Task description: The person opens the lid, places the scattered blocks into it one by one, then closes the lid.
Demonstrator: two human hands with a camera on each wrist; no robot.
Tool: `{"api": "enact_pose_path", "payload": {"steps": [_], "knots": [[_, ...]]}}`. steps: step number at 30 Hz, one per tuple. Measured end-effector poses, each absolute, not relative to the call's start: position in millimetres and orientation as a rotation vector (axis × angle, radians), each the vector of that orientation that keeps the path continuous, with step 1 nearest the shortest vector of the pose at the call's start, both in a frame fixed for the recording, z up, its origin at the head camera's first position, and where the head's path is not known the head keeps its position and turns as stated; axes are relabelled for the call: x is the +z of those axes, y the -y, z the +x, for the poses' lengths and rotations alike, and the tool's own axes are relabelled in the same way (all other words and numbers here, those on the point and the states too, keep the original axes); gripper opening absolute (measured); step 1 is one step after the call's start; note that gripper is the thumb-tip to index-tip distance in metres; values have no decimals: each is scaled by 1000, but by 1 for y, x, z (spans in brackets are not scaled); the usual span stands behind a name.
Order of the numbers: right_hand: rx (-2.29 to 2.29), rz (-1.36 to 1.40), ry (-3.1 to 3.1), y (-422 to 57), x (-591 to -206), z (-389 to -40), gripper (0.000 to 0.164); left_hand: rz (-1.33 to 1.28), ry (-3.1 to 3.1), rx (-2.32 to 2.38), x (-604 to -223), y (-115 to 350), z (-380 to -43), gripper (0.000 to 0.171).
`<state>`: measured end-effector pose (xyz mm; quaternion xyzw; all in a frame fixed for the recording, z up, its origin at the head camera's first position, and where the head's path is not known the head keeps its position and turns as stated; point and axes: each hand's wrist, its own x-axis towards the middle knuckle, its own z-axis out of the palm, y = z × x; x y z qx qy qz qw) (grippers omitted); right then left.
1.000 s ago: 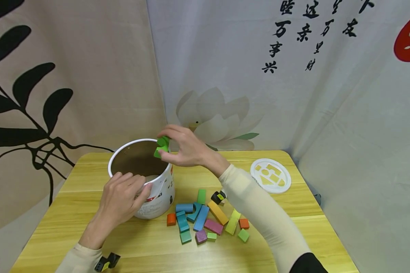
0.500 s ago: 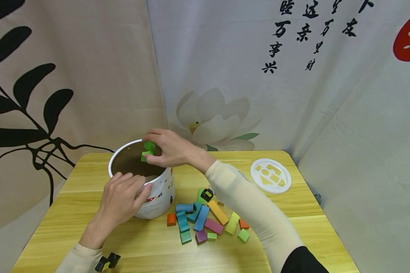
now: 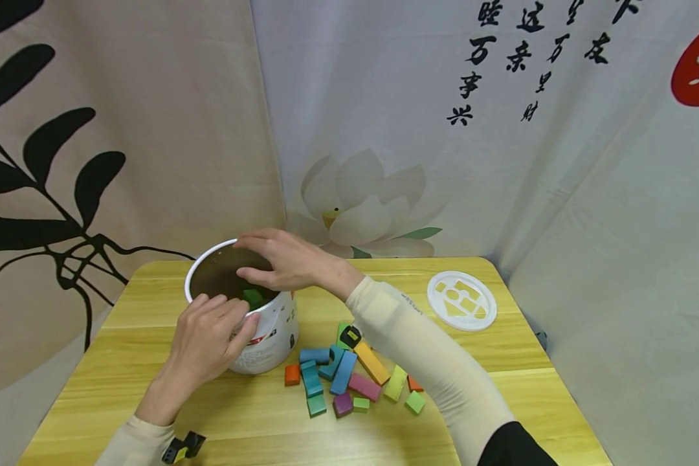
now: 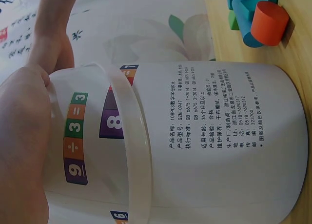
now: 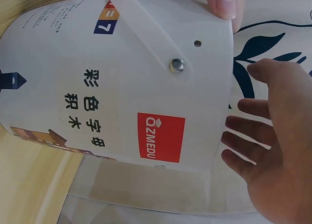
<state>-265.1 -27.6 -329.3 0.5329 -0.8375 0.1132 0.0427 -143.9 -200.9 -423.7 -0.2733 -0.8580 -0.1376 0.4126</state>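
A white printed bucket (image 3: 276, 340) stands without a lid at the table's left side. My left hand (image 3: 212, 327) grips its near rim, the fingers over the edge and the thumb outside; the left wrist view shows that hand (image 4: 22, 146) beside the printed wall. Over the bucket's mouth is my right hand (image 3: 288, 262), its fingers apart and nothing between them. The right wrist view shows the same right hand (image 5: 287, 136) with spread fingers. Below it, inside the bucket, a green block (image 3: 253, 298) is visible, partly hidden by the left hand and the rim.
Several coloured blocks lie loosely right of the bucket, among them a blue block (image 3: 343, 372), a yellow-orange block (image 3: 371, 364) and an orange-red cylinder (image 3: 292, 375). A white lid with cutouts (image 3: 463, 323) lies at the back right of the wooden table (image 3: 536, 395).
My right hand has moved left from the bucket's right rim to over its mouth and let go of the green blocks; green now shows lower inside. My left hand has stayed on the rim.
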Motion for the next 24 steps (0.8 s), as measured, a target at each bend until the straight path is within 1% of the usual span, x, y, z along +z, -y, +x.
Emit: {"api": "enact_pose_path", "payload": {"steps": [13, 24], "knots": [[177, 1627, 2521, 23, -336, -268, 72, -688, 2156, -353, -424, 201, -144, 39], [238, 1609, 2528, 0, -341, -265, 77, -683, 2167, -347, -423, 201, -144, 39]]}}
